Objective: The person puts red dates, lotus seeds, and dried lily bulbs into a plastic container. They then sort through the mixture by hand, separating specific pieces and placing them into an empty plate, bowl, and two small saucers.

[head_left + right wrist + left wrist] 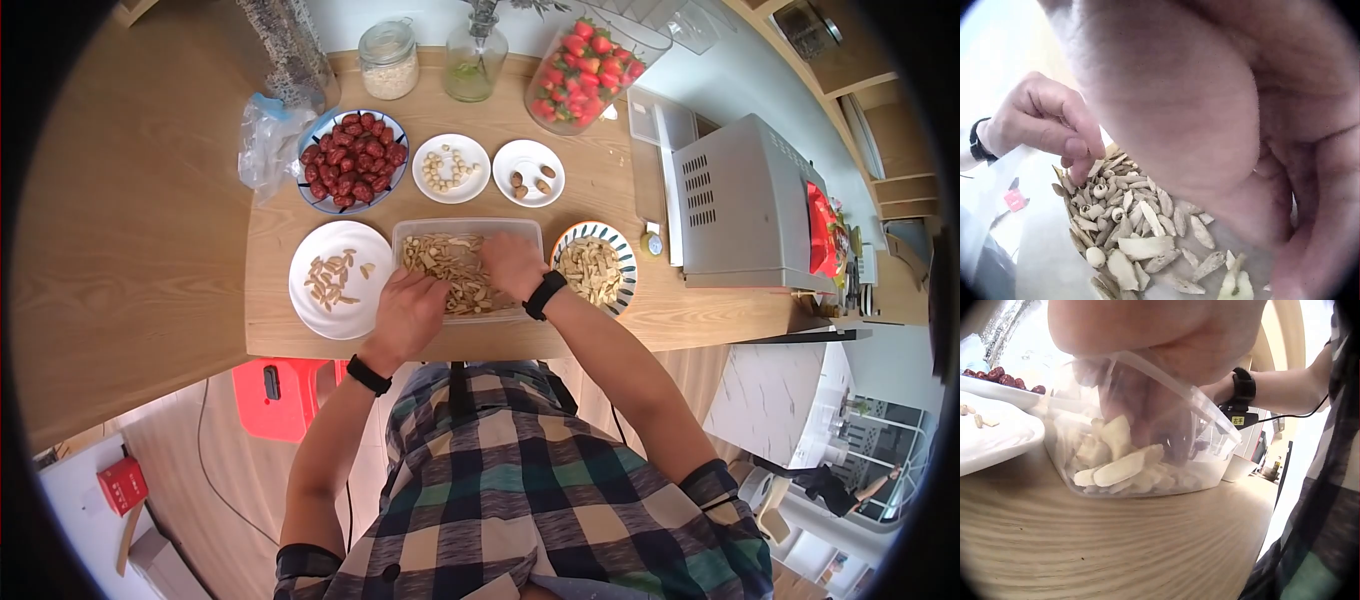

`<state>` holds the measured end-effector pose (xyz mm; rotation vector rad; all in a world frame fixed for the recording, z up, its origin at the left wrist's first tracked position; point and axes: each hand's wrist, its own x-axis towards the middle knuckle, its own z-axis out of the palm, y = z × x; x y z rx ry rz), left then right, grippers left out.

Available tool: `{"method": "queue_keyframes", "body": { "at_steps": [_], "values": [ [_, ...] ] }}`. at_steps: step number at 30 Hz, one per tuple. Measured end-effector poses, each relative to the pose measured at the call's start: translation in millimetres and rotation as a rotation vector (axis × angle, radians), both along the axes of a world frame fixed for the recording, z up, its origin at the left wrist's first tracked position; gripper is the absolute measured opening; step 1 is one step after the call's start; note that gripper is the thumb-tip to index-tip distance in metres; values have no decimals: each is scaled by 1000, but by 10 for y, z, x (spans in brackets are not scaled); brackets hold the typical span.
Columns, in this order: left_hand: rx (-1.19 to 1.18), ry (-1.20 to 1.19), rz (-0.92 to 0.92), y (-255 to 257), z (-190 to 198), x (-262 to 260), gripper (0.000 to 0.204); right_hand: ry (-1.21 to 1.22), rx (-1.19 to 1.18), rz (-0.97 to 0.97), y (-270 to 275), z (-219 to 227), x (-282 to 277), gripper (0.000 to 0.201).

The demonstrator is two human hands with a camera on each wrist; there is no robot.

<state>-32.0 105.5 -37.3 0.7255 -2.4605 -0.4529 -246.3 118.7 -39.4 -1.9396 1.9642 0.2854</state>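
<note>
A clear plastic box [468, 222] on the table holds mixed pale slices [1141, 247], slender wrinkled tan pieces [1179, 222] and round cream seeds [1095, 256]. My left hand [410, 310] reaches over the box's near left corner. Its thumb and fingertips pinch at a pale slice [1095, 167]. Inside the box's right half, my right hand [514, 265] is down among the pieces with bent fingers; whether it holds one I cannot tell. To the left, a white plate [312, 245] bears tan slender pieces. Pale slices fill a stripe-rimmed bowl [628, 262] to the right.
Behind the box stand a bowl of red dates [352, 160], a plate of round seeds [450, 190] and a plate with several brown nuts [525, 160]. Farther back are a glass jar [388, 60], a vase [476, 65] and a strawberry container [585, 80]. A grey appliance [740, 210] stands right.
</note>
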Motion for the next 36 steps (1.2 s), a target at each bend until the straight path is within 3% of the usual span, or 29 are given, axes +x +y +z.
{"method": "queue_keyframes", "body": {
  "at_steps": [5,8,10,11,13,17,22,25,28,31,36],
  "values": [
    [0,-13,-5,-7,7,-10,11,-138,11,-20,28,79,-84,13],
    [-1,-29,-10,-8,8,-15,12,-248,-132,-21,90,106,-157,13],
    [3,-36,-13,-11,20,-16,13,-496,-173,-103,113,312,-230,14],
    [1,-42,-14,-17,32,-17,13,-495,-173,-108,152,480,-270,14],
    [3,-50,-20,-18,37,-18,13,-633,-241,-292,323,780,-380,15],
    [-3,-25,-16,-18,5,-30,14,-572,-346,-453,722,791,-798,15],
    [14,-14,-21,-24,1,-39,12,-246,-349,-668,1008,662,-1118,14],
    [13,-21,-22,-22,28,-38,11,-390,-312,-731,941,856,-971,14],
    [16,-20,-22,-20,26,-50,11,-569,-374,-603,873,801,-700,13],
    [17,-13,-7,-18,30,-42,10,-553,-285,-454,819,506,-544,13],
    [111,-75,-40,-29,92,-35,10,-567,-326,-418,815,352,-459,10]
  ]
}}
